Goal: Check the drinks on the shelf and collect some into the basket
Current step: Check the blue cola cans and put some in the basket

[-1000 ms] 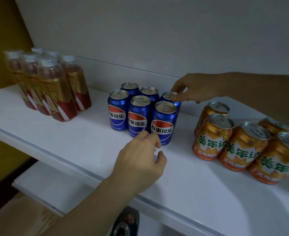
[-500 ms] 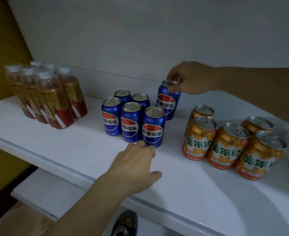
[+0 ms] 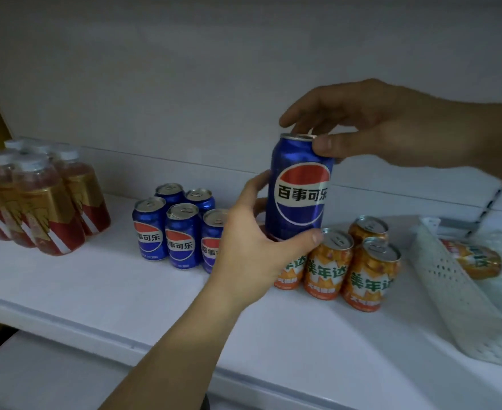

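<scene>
Held item: one blue Pepsi can, upright, lifted above the white shelf, near frame centre. Right hand enters from 3 o'clock and pinches the can's top rim between thumb and fingers. Left hand comes up from 6 o'clock, fingers and thumb curled around the can's lower body and base.

Shelf stock, at 9 o'clock of the held can: five blue Pepsi cans, upright, packed close. Far left: cluster of amber bottles with white caps.

At 5 o'clock of the held can: orange soda cans, upright, grouped tight; count partly hidden by the left hand.

At the right edge: white perforated basket on the shelf, holding one orange can lying on its side.
</scene>
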Tool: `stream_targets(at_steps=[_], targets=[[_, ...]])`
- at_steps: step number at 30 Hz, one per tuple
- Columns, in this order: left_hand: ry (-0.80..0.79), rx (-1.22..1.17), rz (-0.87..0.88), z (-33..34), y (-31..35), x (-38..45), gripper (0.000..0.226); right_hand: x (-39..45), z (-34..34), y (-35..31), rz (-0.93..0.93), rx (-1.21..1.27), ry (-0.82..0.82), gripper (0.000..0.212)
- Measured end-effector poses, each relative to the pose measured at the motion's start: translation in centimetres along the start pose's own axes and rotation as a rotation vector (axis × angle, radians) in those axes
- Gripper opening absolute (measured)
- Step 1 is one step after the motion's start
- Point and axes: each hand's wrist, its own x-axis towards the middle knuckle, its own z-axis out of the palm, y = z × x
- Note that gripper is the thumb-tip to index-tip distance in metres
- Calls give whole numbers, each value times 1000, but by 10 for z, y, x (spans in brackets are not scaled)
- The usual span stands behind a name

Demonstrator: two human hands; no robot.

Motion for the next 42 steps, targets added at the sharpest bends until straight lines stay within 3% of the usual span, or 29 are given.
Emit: stream_targets(at_steps=[5, 10, 16, 21, 24, 29, 33, 38, 42], targets=[[-50, -28, 60, 25, 0, 4, 81, -37, 17, 21, 42, 141, 174, 31], [-177, 61, 51, 38, 1, 3, 80, -73, 49, 48, 125, 394, 458, 20], [-235, 40, 44, 64, 2, -8, 84, -95, 68, 67, 111, 600, 682, 23], [-216, -29, 40, 88, 2, -6, 84, -103, 58, 77, 137, 929, 626, 44], [-197, -133, -15, 104, 0, -6, 76, -102, 58, 81, 139, 1026, 644, 46], [-226, -223, -62, 129, -10, -10, 82, -103, 62, 82, 202, 935, 804, 52], [-200, -337, -119, 137, -10, -12, 67, -108, 63, 90, 206, 1018, 711, 40], [-259, -446, -189, 132, -11, -10, 50, -110, 64, 93, 200, 999, 745, 37], [-250, -347, -162, 128, -13, -6, 60, -108, 67, 87, 152, 985, 723, 34]])
